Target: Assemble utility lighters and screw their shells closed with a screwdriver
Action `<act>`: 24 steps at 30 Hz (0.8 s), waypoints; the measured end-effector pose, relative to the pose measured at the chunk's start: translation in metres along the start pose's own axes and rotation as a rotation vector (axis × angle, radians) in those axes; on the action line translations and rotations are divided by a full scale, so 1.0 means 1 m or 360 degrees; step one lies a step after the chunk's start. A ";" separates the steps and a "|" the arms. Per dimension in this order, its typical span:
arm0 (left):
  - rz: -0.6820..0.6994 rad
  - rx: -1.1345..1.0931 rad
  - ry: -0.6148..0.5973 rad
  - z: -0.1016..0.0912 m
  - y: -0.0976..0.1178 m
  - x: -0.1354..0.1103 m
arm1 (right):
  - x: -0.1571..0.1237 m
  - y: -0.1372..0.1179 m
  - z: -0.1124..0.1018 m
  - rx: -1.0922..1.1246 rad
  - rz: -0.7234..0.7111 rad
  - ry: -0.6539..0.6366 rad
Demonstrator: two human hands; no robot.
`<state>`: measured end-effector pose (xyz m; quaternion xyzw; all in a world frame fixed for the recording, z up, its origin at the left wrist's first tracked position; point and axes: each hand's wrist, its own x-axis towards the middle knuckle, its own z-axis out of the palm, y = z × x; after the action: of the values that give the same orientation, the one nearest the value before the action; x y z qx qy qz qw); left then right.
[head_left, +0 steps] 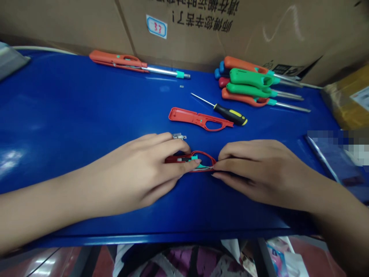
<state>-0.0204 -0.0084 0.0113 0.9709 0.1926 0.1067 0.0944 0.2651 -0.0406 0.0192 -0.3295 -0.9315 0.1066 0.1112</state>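
My left hand (144, 169) and my right hand (253, 169) rest on the blue table (72, 127) and together grip a red lighter half-shell (198, 158) with a teal trigger piece and thin wires inside. The left fingers are curled over its left end. The right thumb and fingers pinch its right end. A small metal part (179, 136) lies just behind the left fingers. A second red shell half (198, 119) lies empty farther back, beside a black and yellow screwdriver (227, 112).
A pile of several long-nosed lighters (253, 86), orange, green and red, lies at the back right. One orange lighter (129, 63) lies alone at the back left. Cardboard boxes (201, 27) stand behind the table. A dark flat object (331, 157) lies at the right.
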 end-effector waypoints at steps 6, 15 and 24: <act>0.0077 0.0011 0.0118 0.007 -0.004 0.000 | 0.006 -0.005 0.008 -0.0026 -0.0021 0.0036; -0.0219 -0.0024 0.0484 -0.001 -0.014 0.006 | 0.014 -0.005 0.015 0.0000 -0.0007 0.0018; -0.0533 -0.0317 0.0295 0.003 -0.034 0.007 | 0.014 -0.001 0.014 0.0108 0.0035 0.0064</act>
<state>-0.0258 0.0248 0.0016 0.8971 0.3477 0.1969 0.1883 0.2502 -0.0343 0.0077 -0.3379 -0.9212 0.1327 0.1399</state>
